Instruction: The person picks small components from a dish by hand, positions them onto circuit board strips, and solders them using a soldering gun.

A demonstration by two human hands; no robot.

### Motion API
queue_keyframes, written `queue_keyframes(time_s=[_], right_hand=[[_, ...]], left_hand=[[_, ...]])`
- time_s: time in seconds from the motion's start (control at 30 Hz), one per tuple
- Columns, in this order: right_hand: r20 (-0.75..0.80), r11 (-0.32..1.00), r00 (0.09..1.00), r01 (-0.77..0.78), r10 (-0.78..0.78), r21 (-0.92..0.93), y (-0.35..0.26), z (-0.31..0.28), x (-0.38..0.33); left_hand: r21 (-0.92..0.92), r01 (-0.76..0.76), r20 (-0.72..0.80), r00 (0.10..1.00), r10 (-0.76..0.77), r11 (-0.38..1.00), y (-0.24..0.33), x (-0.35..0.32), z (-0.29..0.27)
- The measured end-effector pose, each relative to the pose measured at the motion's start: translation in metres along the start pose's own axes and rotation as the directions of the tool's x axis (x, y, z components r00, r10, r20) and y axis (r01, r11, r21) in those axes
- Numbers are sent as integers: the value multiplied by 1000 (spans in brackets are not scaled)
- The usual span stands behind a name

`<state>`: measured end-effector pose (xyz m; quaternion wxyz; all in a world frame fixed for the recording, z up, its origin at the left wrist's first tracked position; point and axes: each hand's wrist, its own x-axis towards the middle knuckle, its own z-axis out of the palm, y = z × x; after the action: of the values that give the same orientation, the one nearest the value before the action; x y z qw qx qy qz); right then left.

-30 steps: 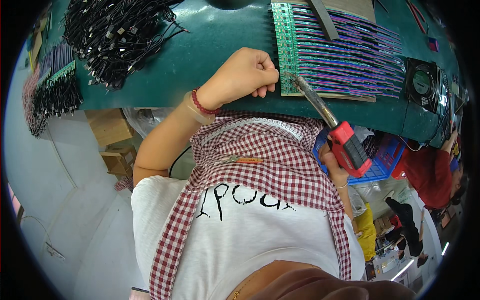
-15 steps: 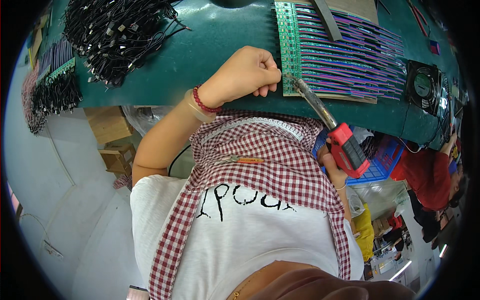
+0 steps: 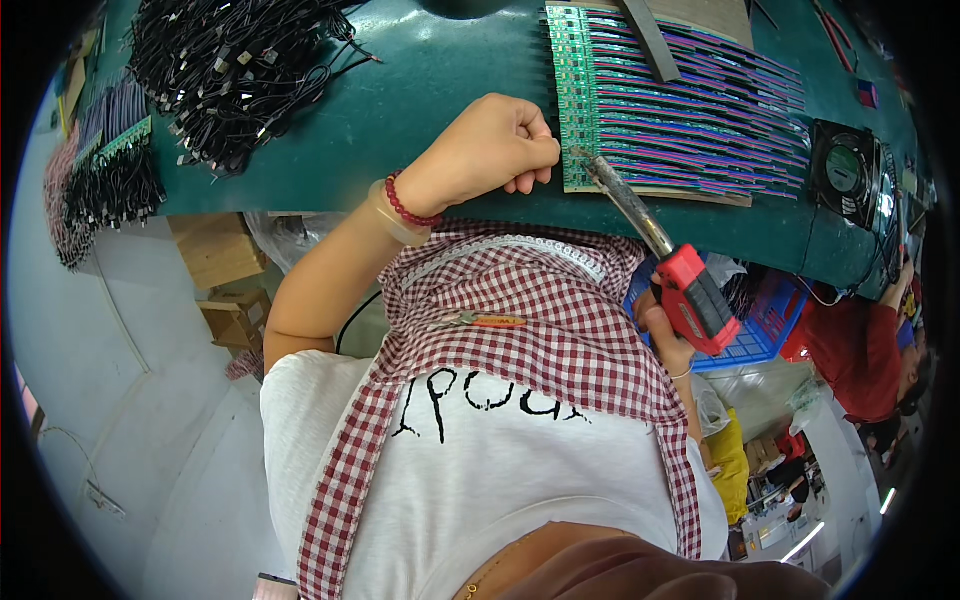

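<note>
My left hand (image 3: 490, 150), with a red bead bracelet at the wrist, is closed in a fist on the green table (image 3: 400, 90), its knuckles against the left edge of a panel of green circuit boards (image 3: 670, 110) with pink and blue wires. Whether it pinches anything I cannot see. My right hand (image 3: 668, 335), mostly hidden behind my checked scarf, grips the red handle of a soldering iron (image 3: 690, 290). The iron's metal shaft reaches up and left, and its tip touches the panel's lower left corner, right by my left fingers.
A heap of black cables (image 3: 230, 70) lies at the table's left, with more cable bundles (image 3: 110, 180) at the far left edge. A small black fan (image 3: 845, 170) stands at the right. Below the table are cardboard boxes (image 3: 215, 250), a blue basket (image 3: 760, 320) and a person in red (image 3: 860, 350).
</note>
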<state>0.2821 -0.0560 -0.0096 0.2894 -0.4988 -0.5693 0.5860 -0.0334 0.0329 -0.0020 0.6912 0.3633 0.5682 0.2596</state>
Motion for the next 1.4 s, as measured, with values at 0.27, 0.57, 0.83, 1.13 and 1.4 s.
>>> queue_keyframes(time_s=[0.27, 0.57, 0.83, 1.13, 1.4], right_hand=[[31, 980, 995, 104, -100, -171, -2, -5, 0], [-30, 993, 999, -18, 15, -114, -2, -2, -2], [6, 957, 999, -44, 45, 287, -18, 6, 6], [-97, 996, 995, 27, -35, -80, -17, 0, 14], [-244, 938, 970, 69, 17, 341, -43, 12, 41]], left_hand=[[9, -17, -5, 1000, 17, 1000, 0, -1, 0], [17, -14, -8, 1000, 14, 1000, 0, -2, 0], [42, -29, -7, 1000, 29, 999, -5, -3, -1], [102, -169, 52, 985, 165, 980, 14, -3, -2], [481, -31, -143, 983, 113, 876, 39, -15, -32]])
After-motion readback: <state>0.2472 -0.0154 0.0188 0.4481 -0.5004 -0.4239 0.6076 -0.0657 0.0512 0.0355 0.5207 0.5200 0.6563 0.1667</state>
